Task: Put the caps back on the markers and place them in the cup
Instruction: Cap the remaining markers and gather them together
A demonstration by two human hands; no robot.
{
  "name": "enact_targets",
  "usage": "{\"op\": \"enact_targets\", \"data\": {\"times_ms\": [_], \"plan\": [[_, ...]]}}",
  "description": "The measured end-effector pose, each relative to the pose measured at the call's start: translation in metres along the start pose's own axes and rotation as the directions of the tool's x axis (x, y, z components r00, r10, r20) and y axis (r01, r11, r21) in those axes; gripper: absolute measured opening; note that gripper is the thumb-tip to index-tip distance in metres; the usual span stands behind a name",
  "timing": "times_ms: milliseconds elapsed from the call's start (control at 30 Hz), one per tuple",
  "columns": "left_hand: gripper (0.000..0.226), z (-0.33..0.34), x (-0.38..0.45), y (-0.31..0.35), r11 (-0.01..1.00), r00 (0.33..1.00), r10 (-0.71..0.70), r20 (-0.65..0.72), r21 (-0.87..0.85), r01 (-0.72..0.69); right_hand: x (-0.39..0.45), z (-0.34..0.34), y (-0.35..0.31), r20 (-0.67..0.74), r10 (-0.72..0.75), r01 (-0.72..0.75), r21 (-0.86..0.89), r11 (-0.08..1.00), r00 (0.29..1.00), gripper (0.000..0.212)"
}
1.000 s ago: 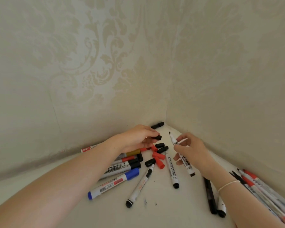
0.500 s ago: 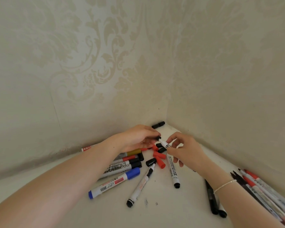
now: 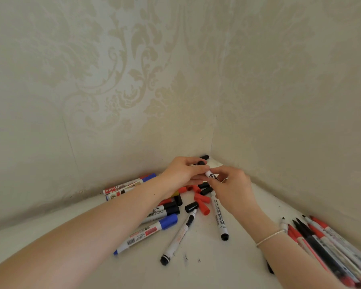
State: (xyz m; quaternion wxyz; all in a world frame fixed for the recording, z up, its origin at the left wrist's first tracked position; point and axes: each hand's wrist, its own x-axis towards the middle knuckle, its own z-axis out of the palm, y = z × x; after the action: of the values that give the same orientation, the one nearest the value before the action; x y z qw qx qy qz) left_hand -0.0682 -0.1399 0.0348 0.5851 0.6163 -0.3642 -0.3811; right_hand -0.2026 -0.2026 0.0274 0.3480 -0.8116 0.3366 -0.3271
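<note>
Holding a white marker (image 3: 212, 176) between both hands up near the corner of the walls, that's where we're at. Our right hand (image 3: 232, 187) has its fingers curled round the barrel, and our left hand (image 3: 182, 174) pinches the other end, with a black cap (image 3: 201, 163) showing just above its fingertips; we can't tell if the cap is fully seated on the marker or not. Right under the hands there's a little heap of loose red caps (image 3: 200, 200) and a couple of black ones mixed in. Just toward us from the right hand lies a white marker with black end (image 3: 219, 220), and next to that, below the left hand, another white marker (image 3: 180, 234) with a loose black cap (image 3: 191, 206) at its tip. Under our left forearm sit a blue-capped marker (image 3: 148, 231) and a few black-capped ones. Further left of the left hand, two more markers (image 3: 125, 187) lie along the wall. Off past our right wrist, with its thin bracelet (image 3: 270, 237), a bunch of red and black pens (image 3: 321, 240) lies against the right wall. No cup anywhere in our view.
</note>
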Motion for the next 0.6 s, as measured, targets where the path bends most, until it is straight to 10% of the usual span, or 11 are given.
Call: {"op": "enact_targets", "data": {"times_ms": [600], "plan": [[0.02,0.009,0.014,0.007,0.999,0.966,-0.04,-0.256,-0.026,0.034,-0.001,-0.004,0.002,0.052,-0.066,0.077,-0.265,0.961,0.996,0.032]]}}
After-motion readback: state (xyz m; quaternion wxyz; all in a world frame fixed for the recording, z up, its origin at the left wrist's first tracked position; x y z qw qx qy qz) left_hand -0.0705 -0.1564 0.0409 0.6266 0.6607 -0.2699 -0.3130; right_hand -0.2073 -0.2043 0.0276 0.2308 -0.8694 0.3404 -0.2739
